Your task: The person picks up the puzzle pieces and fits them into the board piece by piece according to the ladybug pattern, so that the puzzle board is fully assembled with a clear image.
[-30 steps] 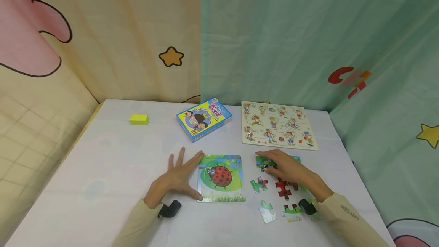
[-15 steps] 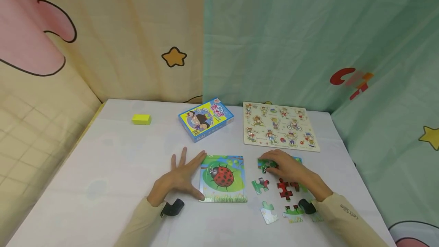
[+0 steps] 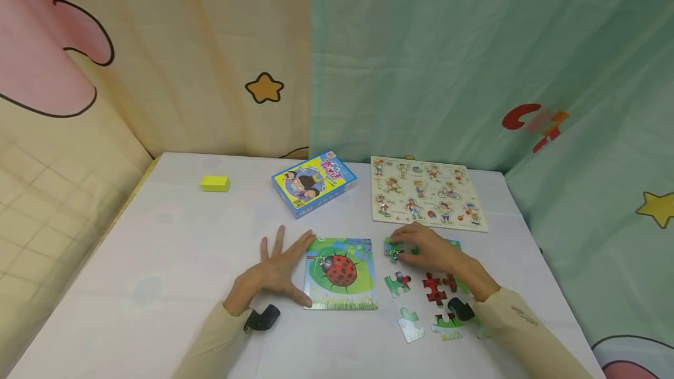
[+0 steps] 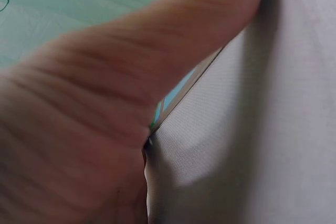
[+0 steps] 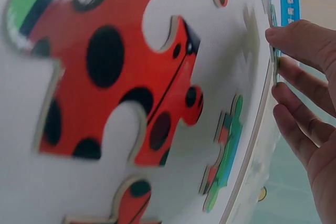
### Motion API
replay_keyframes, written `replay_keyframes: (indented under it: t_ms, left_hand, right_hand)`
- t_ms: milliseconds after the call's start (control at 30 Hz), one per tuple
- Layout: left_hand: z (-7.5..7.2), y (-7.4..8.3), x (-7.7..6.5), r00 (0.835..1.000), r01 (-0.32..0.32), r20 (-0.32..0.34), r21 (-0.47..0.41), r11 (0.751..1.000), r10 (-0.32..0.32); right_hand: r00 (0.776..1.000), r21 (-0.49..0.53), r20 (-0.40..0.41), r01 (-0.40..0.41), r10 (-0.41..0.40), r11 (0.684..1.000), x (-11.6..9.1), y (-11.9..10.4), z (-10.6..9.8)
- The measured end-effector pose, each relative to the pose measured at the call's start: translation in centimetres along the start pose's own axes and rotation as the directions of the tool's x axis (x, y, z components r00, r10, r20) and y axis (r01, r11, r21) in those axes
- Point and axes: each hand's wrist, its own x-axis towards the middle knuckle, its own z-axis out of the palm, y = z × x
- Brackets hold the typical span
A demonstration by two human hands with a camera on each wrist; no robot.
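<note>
My left hand (image 3: 268, 276) has its fingers spread, with thumb and index fingertip touching the left corners of a square ladybug puzzle board (image 3: 342, 304). In the left wrist view, the hand covers most of that board. My right hand (image 3: 429, 247) pinches a green and blue jigsaw piece (image 3: 389, 248) between thumb and fingers; the right wrist view shows this piece (image 5: 274, 64) nearly edge-on, raised off the tabletop. Below the right hand lie several loose pieces, among them a red spotted piece (image 3: 434, 289), a green and red piece (image 3: 392, 287) and a pale grassy piece (image 3: 411, 329).
A blue and yellow box (image 3: 314, 184) sits behind the ladybug board. To its right lies a wooden board of children figures (image 3: 426, 192). A yellow block (image 3: 215, 183) is at the back left of the white table (image 3: 158, 238). Curtains hang behind.
My right hand has shifted slightly left and away from me, now carrying the green and blue piece. The left hand stays at the ladybug board's edge.
</note>
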Motion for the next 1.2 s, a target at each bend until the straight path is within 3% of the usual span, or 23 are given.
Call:
replay_keyframes:
  t_ms: [267, 567, 833, 1200]
  left_hand:
    - [0.0, -0.1, -0.1, 1.000, -0.018, -0.021, -0.006, 1.000, 0.018]
    - [0.1, -0.1, 0.2, 0.999, -0.020, -0.047, -0.053, 0.998, 0.018]
    - [0.1, -0.3, 0.3, 0.998, -0.036, -0.060, -0.058, 0.998, 0.033]
    - [0.1, -0.5, 0.3, 0.998, -0.035, -0.045, -0.048, 0.998, 0.033]
  right_hand:
    - [0.997, 0.037, -0.010, 0.078, -0.077, 0.996, 1.8, -1.5, 0.2]
    - [0.989, 0.016, 0.039, 0.140, -0.141, 0.990, 5.5, -4.6, 1.4]
    - [0.986, 0.023, 0.091, 0.140, -0.141, 0.990, 7.9, -6.9, 2.3]
    - [0.983, 0.044, 0.115, 0.138, -0.143, 0.989, 9.5, -8.0, 3.3]
